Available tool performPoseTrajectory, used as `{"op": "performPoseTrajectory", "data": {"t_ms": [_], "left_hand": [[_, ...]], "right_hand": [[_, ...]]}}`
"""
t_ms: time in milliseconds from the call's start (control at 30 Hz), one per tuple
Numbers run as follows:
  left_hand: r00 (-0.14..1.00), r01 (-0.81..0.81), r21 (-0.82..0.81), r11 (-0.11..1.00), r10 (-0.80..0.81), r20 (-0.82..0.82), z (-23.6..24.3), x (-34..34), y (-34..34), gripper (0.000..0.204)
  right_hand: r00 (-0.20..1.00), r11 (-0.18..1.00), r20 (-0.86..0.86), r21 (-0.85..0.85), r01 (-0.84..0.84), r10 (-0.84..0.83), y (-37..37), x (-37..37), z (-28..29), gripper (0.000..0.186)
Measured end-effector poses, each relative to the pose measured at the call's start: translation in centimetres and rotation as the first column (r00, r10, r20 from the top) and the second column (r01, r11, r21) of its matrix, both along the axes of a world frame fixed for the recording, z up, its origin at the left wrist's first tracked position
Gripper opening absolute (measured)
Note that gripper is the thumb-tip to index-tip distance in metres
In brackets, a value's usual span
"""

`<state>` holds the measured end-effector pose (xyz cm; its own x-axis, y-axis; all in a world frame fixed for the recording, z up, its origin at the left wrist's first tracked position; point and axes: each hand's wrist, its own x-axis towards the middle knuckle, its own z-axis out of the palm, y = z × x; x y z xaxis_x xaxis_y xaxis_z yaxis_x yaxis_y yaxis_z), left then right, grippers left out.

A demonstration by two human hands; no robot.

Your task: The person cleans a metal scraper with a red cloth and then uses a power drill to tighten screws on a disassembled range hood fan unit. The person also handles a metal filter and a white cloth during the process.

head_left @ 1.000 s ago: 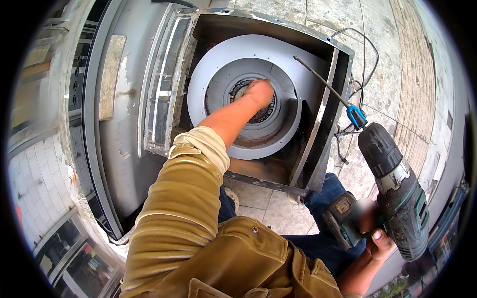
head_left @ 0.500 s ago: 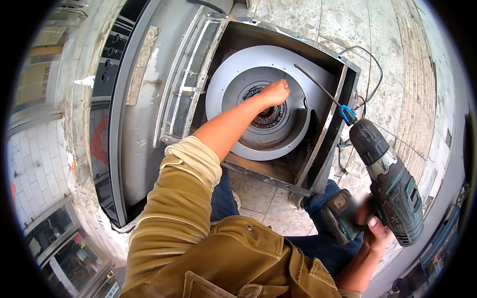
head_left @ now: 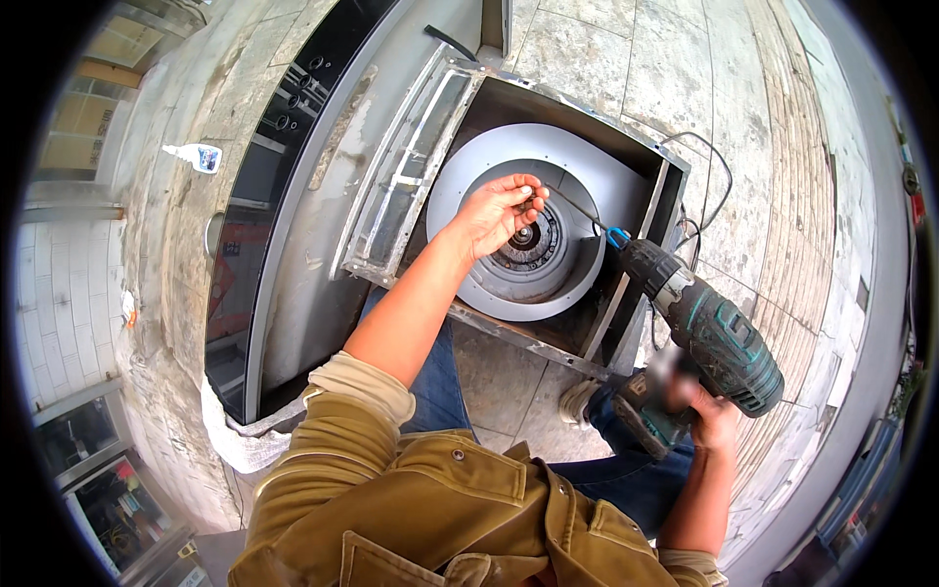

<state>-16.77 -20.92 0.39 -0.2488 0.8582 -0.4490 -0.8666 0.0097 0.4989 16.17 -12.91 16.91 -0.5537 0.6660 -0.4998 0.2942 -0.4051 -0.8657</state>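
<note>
Head view puts the open metal housing on the paved floor ahead of me, with the round grey blower wheel seated inside it and its dark hub showing at the centre. My left hand hovers over that hub, fingers curled together and pinching something small at the tips; I cannot tell what it is, perhaps a screw or the tip of the bit. My right hand is wrapped tight round the grip of the cordless drill, near and to the right, and its long thin bit slants left toward my left fingertips and the hub. As I judge it, the housing is already open and the wheel exposed, but the bit is not yet set on a fastener, so the driving at the hub is left to do. Compared with half a second ago, my left hand has lifted off the hub and turned palm-up into a pinch, the drill has come nearer the housing, and the bit tip now almost meets my fingers.
</note>
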Motion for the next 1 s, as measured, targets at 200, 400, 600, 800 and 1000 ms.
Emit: {"op": "performPoseTrajectory", "data": {"t_ms": [200,400,600,800,1000], "left_hand": [[0.991,-0.1,0.023,0.995,0.097,0.092,1.1,0.4,-0.7,0.008],[0.978,-0.162,0.047,0.986,0.154,0.139,2.2,1.2,-0.9,0.009],[0.984,-0.179,0.021,0.984,0.178,0.023,2.9,1.4,-0.9,0.008],[0.988,-0.126,-0.043,0.991,0.122,-0.098,2.0,0.8,-1.3,0.008],[0.985,-0.172,-0.144,0.974,0.167,-0.048,-0.2,-1.0,-0.4,0.018]], "right_hand": [[0.998,0.998,0.054,-0.059,-0.013,0.017,-0.3,0.3,0.3,0.028],[0.999,0.997,0.044,-0.081,-0.018,0.022,0.0,1.1,-0.7,0.034],[0.998,0.997,0.001,-0.046,-0.057,0.057,-0.2,0.4,-0.8,0.029],[0.985,0.987,0.098,0.056,-0.148,0.142,-0.4,-0.4,-0.6,0.027],[0.908,0.908,0.305,0.213,-0.36,0.288,1.9,-5.5,1.6,0.024]]}}
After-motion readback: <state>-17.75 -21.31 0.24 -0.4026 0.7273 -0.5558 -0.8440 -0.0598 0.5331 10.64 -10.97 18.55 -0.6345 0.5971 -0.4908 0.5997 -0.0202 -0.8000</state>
